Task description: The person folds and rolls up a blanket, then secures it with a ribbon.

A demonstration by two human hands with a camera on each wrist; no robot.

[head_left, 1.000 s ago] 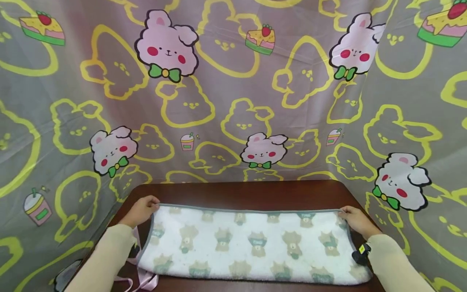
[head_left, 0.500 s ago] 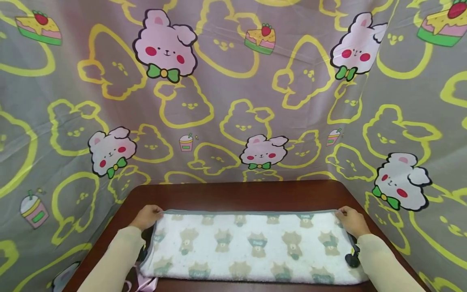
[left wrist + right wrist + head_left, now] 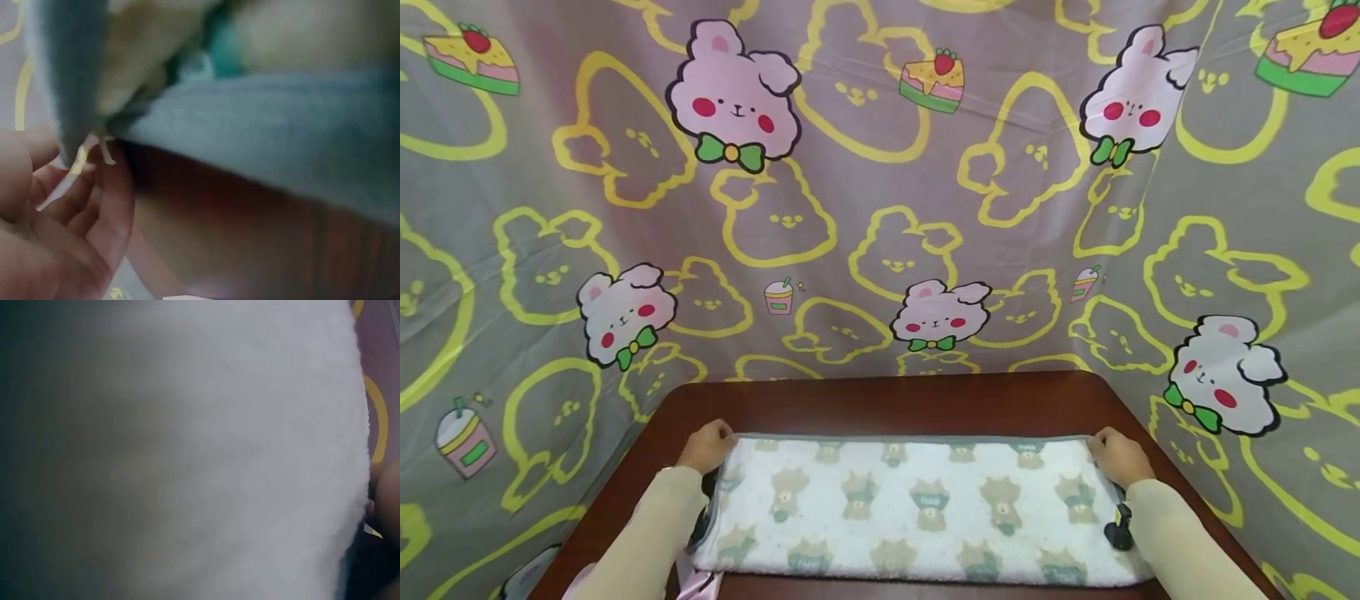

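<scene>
A white fluffy towel [image 3: 895, 517] with brown bear prints and a grey edge lies folded into a wide strip across the table in the head view. My left hand [image 3: 706, 447] pinches its far left corner. At the far right corner, my right hand [image 3: 1120, 457] grips the edge between thumb and fingers. The left wrist view shows the left hand [image 3: 75, 225] holding the grey-edged corner, the border [image 3: 269, 125] sloping away. White pile of the towel [image 3: 262, 444] fills most of the right wrist view, and only part of the right hand [image 3: 389, 500] shows there.
The dark brown table [image 3: 880, 402] extends past the towel's far edge. A pink ribbon [image 3: 698, 582] hangs near the front left, partly behind the left sleeve. A grey patterned curtain [image 3: 865, 183] encloses the back and both sides.
My left hand has moved right and slightly down, and my right hand slightly left and down. The towel's far edge has come down a little, both corners still held.
</scene>
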